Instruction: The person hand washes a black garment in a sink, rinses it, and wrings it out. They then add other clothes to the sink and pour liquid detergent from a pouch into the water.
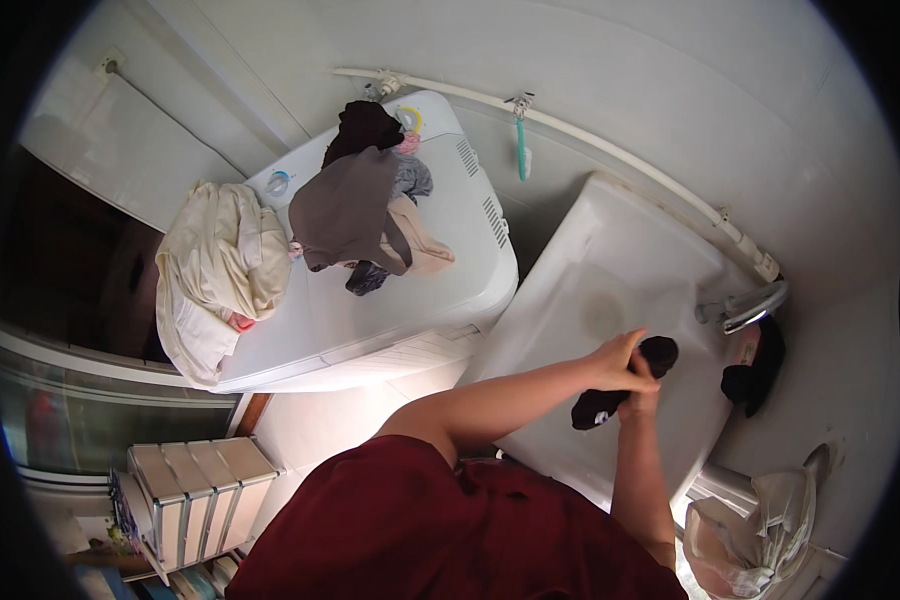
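Over the white sink basin point(547, 330), both my hands grip one dark cloth item point(591, 409), perhaps a sock, with a small white mark near its lower end. My left hand point(615, 364) holds it around the middle. My right hand point(640, 390) is pressed close against the left, also on the cloth. The item's bunched upper end sticks out past my fingers. A chrome faucet point(754, 309) reaches over the sink's right side. Beside it, more dark cloth point(766, 367) lies on the sink's right edge, next to a pink object.
At the left stands a white washing machine point(330, 322) bearing a cream cloth point(221, 262), a brown-grey garment point(345, 202) and other clothes. A white pipe point(592, 139) with a hanging turquoise brush point(522, 150) crosses the wall. A plastic bag point(757, 532) hangs at lower right.
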`<act>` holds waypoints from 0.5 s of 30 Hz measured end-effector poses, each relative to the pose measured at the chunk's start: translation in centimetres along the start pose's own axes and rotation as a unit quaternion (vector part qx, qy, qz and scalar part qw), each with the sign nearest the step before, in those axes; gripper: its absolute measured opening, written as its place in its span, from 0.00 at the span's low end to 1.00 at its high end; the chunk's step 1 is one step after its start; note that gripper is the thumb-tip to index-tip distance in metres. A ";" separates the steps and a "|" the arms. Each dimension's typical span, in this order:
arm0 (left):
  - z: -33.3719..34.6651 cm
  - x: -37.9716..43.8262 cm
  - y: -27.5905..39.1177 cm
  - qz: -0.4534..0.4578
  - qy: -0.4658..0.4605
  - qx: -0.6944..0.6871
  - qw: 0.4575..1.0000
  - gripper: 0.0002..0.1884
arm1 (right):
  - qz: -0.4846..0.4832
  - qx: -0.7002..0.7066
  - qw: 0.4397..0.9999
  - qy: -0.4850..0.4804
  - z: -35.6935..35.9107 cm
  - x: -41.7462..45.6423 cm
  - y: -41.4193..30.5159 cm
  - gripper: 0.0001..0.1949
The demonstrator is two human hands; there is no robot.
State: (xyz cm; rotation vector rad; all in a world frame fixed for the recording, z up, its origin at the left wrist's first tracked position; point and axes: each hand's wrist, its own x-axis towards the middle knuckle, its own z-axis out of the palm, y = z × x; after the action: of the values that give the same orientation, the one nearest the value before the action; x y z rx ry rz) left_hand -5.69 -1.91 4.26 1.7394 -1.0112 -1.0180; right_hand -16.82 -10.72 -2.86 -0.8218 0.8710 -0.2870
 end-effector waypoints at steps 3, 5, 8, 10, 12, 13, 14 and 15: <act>-1.8 -2.7 -1.1 0.062 0.046 -0.049 0.996 0.49 | 0.041 0.218 0.959 -0.175 4.9 -3.6 -5.3 0.29; -5.1 -3.8 -0.9 -0.003 0.087 -0.234 0.968 0.41 | 0.018 0.128 0.977 -0.171 6.0 -5.6 -6.3 0.33; -12.4 -6.9 1.8 0.065 0.205 -0.229 0.949 0.35 | -0.069 -0.180 0.973 -0.125 4.5 -6.7 -6.6 0.29; -18.1 -10.4 5.5 0.038 0.264 -0.186 0.946 0.34 | -0.180 -0.498 0.843 -0.093 2.2 -6.6 -5.8 0.26; -23.4 -14.0 6.0 0.157 0.388 -0.009 0.908 0.33 | -0.189 -0.736 0.642 -0.103 0.4 -7.1 -5.9 0.25; -26.4 -16.1 7.6 0.134 0.426 0.165 0.879 0.31 | -0.157 -0.815 0.541 -0.138 0.0 -7.6 -6.4 0.25; -27.6 -17.9 9.3 0.077 0.472 0.238 0.846 0.29 | -0.194 -0.773 0.596 -0.100 -1.3 -7.5 -6.1 0.25; -30.1 -19.2 8.4 0.088 0.504 0.350 0.785 0.29 | -0.235 -0.726 0.643 -0.063 -2.7 -7.0 -5.4 0.26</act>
State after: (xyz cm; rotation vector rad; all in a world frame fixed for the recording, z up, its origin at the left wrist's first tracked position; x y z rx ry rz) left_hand 13.61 21.15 25.30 2.2637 -0.7980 0.5505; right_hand -22.84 -12.00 4.12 -2.5877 0.5970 0.1172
